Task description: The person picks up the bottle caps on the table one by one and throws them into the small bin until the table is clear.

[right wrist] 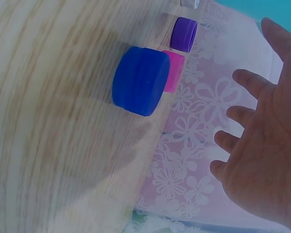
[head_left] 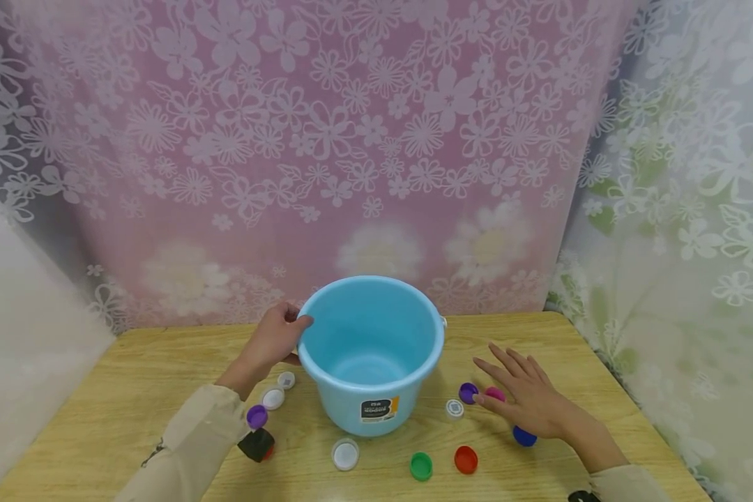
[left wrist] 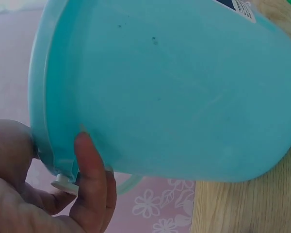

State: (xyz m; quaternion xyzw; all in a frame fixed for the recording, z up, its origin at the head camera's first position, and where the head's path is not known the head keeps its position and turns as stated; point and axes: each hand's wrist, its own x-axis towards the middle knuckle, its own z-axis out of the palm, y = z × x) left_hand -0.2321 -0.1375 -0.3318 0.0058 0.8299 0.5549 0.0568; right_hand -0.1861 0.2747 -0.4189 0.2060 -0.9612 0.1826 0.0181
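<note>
A light blue plastic bucket (head_left: 334, 404) stands upright on the wooden table, its inside bare in the head view. My left hand (head_left: 275, 338) grips its left rim, thumb over the edge and fingers outside, near the white handle knob (left wrist: 64, 184) in the left wrist view. To the right, my right hand (head_left: 530, 401) is spread above the table, palm down, holding nothing. Around it lie a purple bottle cap (head_left: 468, 393), a pink cap (head_left: 495, 394), partly hidden behind the thumb, and a blue cap (right wrist: 141, 81). A white patterned cap (head_left: 454, 408) lies closer to the bucket.
In front of the bucket lie a white cap (head_left: 346, 454), a green cap (head_left: 421, 466) and a red cap (head_left: 466, 460). Left of it are a purple cap (head_left: 257, 417), two white ones and a black piece (head_left: 256, 445) over something red. Flowered curtains (head_left: 376, 139) hang behind.
</note>
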